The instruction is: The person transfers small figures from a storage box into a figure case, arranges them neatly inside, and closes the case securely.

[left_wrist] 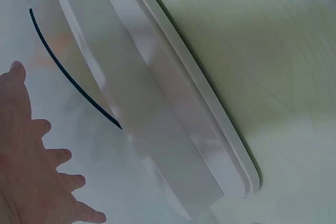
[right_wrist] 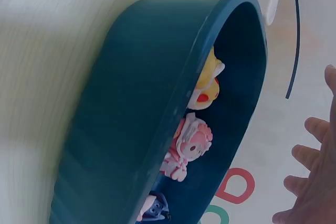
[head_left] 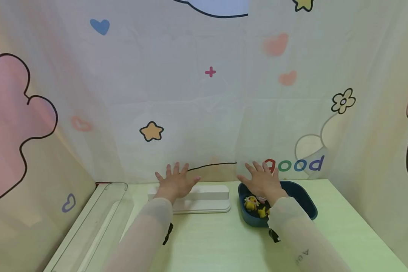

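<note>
My left hand (head_left: 175, 184) is stretched out with spread fingers over a white oblong stand (head_left: 204, 204), holding nothing. In the left wrist view that stand (left_wrist: 142, 93) shows a raised back ledge and a lower front step. My right hand (head_left: 262, 184), fingers also spread, hovers above a dark blue bin (head_left: 300, 196) and partly hides it. Inside lie small toy figures: a yellow one (head_left: 251, 203) and, in the right wrist view, a pink-and-white one (right_wrist: 191, 142) and a blue one (right_wrist: 155, 206).
A long clear plastic case (head_left: 98, 226) lies along the left of the pale green table (head_left: 221, 245). Behind the table hangs a printed curtain (head_left: 190, 94) with hearts, stars and letters, and it continues down both sides.
</note>
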The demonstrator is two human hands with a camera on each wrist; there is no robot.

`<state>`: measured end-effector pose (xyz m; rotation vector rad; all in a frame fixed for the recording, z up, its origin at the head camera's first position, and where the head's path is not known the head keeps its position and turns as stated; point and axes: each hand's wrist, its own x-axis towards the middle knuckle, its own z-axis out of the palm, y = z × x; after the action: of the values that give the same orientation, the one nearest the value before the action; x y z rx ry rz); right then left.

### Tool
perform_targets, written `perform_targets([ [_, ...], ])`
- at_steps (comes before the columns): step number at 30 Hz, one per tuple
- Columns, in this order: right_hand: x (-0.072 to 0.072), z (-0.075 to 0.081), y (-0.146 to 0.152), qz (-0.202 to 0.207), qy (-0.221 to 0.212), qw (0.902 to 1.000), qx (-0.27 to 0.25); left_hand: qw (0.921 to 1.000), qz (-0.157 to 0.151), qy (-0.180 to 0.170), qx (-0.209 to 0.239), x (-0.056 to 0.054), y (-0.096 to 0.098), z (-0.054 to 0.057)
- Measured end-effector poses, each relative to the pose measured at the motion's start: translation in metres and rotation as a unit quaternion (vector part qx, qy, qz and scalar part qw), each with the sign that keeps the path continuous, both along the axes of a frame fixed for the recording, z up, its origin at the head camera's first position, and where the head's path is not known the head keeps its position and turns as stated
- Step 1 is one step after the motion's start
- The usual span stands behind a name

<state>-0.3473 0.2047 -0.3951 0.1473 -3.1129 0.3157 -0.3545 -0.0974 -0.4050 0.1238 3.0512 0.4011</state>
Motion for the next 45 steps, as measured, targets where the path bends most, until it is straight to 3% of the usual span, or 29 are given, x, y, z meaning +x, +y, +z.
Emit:
perform_targets([
  [25, 0.010, 0.007, 0.032, 0.048, 0.019, 0.9980, -0.037, 0.9923, -0.095, 0.078, 0.016, 0.016, 0.066, 0.002],
  [36, 0.028, 0.014, 0.039, 0.066, -0.006, 0.9922, -0.105, 0.9845, -0.141, 0.100, 0.029, 0.029, 0.104, 0.004],
  [42, 0.035, 0.011, 0.042, 0.071, -0.022, 0.9851, -0.155, 0.9815, -0.156, 0.092, 0.063, 0.035, 0.119, 0.002],
  [45, 0.036, 0.006, 0.041, 0.055, -0.040, 0.9811, -0.181, 0.9810, -0.162, 0.083, 0.067, 0.036, 0.129, -0.001],
])
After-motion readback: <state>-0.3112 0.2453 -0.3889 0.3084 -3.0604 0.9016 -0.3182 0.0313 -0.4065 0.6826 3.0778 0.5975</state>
